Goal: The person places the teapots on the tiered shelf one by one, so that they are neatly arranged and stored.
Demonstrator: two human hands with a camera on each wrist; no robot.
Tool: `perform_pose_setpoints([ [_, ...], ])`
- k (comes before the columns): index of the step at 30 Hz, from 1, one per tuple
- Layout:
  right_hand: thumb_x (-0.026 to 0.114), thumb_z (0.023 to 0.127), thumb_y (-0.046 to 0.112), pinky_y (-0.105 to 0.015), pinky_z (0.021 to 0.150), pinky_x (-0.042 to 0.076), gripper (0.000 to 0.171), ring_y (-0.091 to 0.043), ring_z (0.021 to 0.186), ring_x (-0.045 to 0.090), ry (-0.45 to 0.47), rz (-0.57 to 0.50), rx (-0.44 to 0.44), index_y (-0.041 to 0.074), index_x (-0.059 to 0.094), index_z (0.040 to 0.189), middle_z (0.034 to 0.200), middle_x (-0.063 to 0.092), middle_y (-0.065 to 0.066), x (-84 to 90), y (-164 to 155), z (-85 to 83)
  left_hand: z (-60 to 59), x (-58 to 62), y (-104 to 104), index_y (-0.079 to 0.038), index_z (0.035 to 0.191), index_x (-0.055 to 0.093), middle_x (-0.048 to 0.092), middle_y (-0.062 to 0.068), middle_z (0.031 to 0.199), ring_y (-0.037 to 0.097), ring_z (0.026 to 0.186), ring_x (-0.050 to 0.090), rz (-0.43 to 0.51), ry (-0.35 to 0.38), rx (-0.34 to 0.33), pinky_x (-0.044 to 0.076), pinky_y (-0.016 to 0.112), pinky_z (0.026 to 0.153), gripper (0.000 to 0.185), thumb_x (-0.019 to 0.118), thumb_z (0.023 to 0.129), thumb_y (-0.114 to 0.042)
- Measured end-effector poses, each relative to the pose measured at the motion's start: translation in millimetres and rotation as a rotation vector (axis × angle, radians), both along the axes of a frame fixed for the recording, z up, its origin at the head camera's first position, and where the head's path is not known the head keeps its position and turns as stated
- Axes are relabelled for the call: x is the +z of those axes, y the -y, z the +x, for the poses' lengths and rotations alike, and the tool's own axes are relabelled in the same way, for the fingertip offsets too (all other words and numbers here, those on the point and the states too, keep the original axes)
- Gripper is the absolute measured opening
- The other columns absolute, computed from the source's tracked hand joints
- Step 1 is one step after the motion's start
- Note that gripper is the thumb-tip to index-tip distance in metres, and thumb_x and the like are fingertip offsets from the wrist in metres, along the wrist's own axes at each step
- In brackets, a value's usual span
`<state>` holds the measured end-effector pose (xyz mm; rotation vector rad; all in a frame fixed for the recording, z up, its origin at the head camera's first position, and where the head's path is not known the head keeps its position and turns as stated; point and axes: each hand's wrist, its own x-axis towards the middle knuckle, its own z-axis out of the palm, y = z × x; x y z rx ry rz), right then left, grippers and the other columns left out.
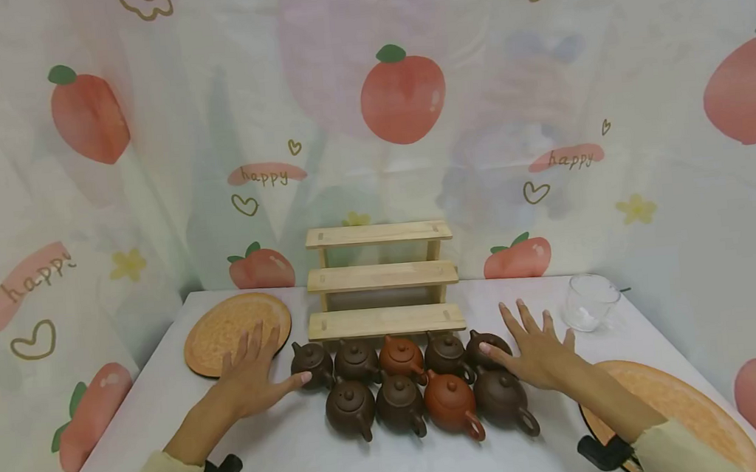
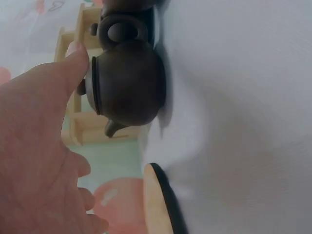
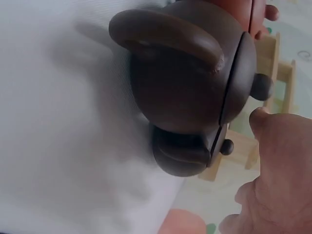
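Now both hands lie flat on the worktop (image 1: 343, 468), flanking nine pots (image 1: 399, 382) set in two rows just before the rack (image 1: 381, 276). Left hand (image 1: 252, 375): fingers straight and spread, holding nothing, thumb tip touching the dark end pot (image 1: 312, 363) of the back row. Right hand (image 1: 540, 353): likewise spread, thumb against the back row's other end pot (image 1: 488, 344). To close the cluster well, I would press inward evenly from both ends, low on the bodies, keeping clear of lids and spouts so nothing tips. Left of the rack lies a round mat (image 1: 234, 332); right of it stands a glass cup (image 1: 588, 301).
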<state>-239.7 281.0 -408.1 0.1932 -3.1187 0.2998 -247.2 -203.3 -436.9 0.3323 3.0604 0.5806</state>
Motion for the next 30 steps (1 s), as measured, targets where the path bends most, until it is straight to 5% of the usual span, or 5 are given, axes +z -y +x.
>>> perform_pose_setpoints([
  [10, 0.049, 0.102, 0.071, -0.091, 0.103, 0.013, 0.098, -0.068, 0.146, 0.022, -0.02, -0.01, -0.019, -0.001, 0.027, 0.165, 0.165, 0.023, -0.038, 4.1, -13, 9.0, -12.0, 6.1, -1, 0.001, 0.166, 0.025, 0.02, 0.031, 0.171, 0.056, 0.155, 0.019, 0.044, -0.05, -0.022, 0.019, 0.077, 0.117, 0.109, 0.057, 0.095, -0.075],
  [15, 0.052, 0.104, 0.065, -0.086, 0.103, 0.026, 0.091, -0.059, 0.143, 0.039, -0.044, -0.029, -0.009, -0.006, 0.036, 0.159, 0.159, 0.038, -0.038, 5.9, -15, 23.5, -26.4, 5.7, -3, 0.007, 0.163, 0.027, 0.03, 0.03, 0.167, 0.05, 0.155, 0.028, 0.129, -0.058, -0.052, 0.026, 0.066, 0.121, 0.101, 0.059, 0.1, -0.065],
  [23, 0.06, 0.105, 0.054, -0.062, 0.085, 0.052, 0.071, -0.043, 0.11, 0.066, -0.061, -0.139, -0.028, -0.009, 0.054, 0.138, 0.125, 0.065, -0.028, -1.5, -16, 48.2, -53.2, 8.7, -16, 0.008, 0.16, 0.034, 0.038, 0.033, 0.162, 0.049, 0.152, 0.034, 0.294, 0.029, -0.069, 0.03, 0.065, 0.12, 0.076, 0.058, 0.107, -0.042],
  [30, 0.064, 0.103, 0.053, -0.041, 0.073, 0.049, 0.061, -0.021, 0.084, 0.06, 0.023, -0.23, -0.077, -0.003, 0.056, 0.125, 0.102, 0.063, -0.011, -9.6, -10, 69.0, -71.1, 5.0, -26, 0.006, 0.159, 0.038, 0.044, 0.03, 0.16, 0.049, 0.145, 0.046, 0.358, 0.101, -0.055, 0.041, 0.062, 0.114, 0.072, 0.06, 0.106, -0.039],
])
